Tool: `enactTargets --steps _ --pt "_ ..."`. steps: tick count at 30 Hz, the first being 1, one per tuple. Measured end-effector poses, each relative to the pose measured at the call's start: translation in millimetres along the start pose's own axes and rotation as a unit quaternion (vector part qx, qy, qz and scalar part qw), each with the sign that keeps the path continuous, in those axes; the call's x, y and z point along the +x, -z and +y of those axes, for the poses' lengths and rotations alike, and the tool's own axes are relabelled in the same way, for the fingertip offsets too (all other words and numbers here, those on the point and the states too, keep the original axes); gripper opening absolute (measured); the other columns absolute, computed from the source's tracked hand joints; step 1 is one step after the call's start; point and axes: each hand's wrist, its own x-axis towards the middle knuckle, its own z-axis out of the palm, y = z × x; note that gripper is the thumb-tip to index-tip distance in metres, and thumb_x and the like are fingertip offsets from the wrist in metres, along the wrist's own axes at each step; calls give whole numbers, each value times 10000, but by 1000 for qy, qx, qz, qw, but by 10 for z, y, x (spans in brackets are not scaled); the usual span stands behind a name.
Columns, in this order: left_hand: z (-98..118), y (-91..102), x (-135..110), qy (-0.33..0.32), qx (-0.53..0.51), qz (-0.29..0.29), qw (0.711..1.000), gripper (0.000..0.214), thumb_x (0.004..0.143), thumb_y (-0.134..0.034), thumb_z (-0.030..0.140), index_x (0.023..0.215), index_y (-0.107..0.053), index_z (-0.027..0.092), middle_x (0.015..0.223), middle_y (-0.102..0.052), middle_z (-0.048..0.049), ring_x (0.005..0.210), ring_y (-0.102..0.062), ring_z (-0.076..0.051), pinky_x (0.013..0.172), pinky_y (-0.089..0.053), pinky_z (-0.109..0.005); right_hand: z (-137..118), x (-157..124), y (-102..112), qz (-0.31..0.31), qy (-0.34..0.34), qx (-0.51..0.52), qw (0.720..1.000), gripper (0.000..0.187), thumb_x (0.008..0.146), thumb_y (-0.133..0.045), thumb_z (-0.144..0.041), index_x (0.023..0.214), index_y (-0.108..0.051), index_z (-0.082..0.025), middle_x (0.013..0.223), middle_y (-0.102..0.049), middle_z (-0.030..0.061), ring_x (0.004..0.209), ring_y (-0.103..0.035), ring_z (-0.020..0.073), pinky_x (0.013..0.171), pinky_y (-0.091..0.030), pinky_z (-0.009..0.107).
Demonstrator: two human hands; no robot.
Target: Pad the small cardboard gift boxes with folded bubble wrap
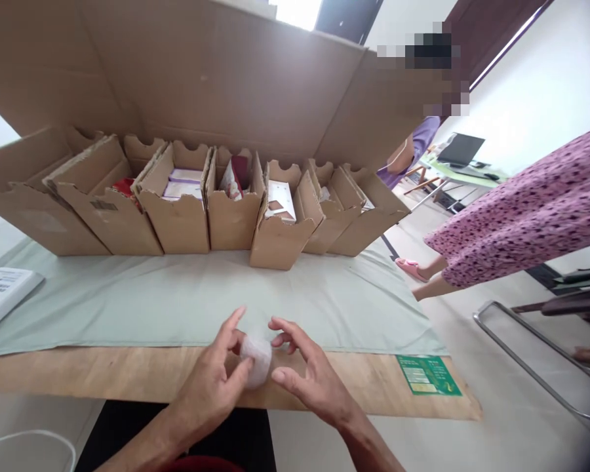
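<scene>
Close to the table's front edge, my left hand [215, 370] pinches a small whitish, translucent bundle [256, 362] between thumb and fingers. The bundle looks like something wrapped in plastic film; blur hides what is inside. Just to its right is my right hand [311, 372], its thumb and fingers spread apart and curved toward the bundle, with a gap between them. A pale green cloth [177, 301] lies under and beyond my fingertips, and the bare wooden table edge [128, 373] shows nearer to me.
Several cardboard bins [231, 219] stand in a row behind the cloth, some holding boxes and packets, before a tall cardboard panel [226, 72]. A white box [4, 295] lies at left, a green card [429, 375] at right. Two people are beyond; a metal-framed chair [521, 364] stands right.
</scene>
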Motion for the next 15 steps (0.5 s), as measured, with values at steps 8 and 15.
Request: enactTargets --steps 8,15 --pt "103 -78 180 -141 128 -46 981 759 930 -524 137 1594 -206 323 930 -710 5 806 -713 -152 781 -609 -286 -314 261 321 -82 -22 -75 994 154 796 -607 -178 903 -666 -273 839 -712 -19 762 -661 193 672 -544 302" --pt "664 313 1009 -300 216 100 924 516 953 -590 236 1455 -471 254 1296 -656 -99 905 -698 -162 821 -595 -303 -687 505 1153 112 39 -79 990 61 838 -687 -286 894 -663 -278 701 -673 13 572 -622 207 462 -483 320"
